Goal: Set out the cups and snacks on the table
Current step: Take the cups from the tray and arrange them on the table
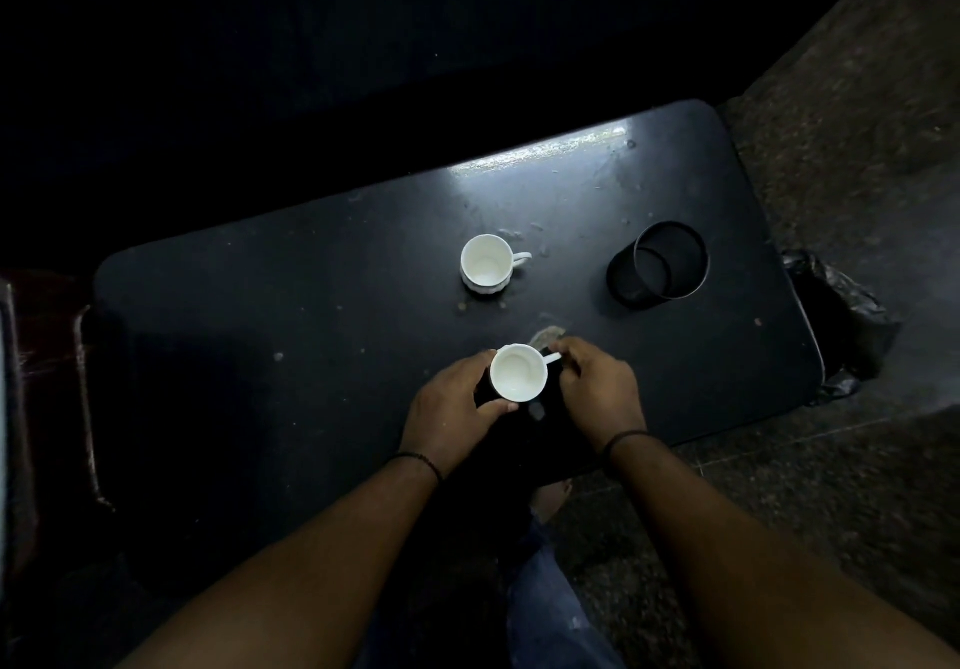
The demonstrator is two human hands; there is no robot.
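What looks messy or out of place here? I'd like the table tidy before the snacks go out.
The dark table is dirty: pale crumbs and smears lie scattered around the far white cup, and a larger scrap lies just beyond the near cup. The black mesh holder stands upright. No spill shows.
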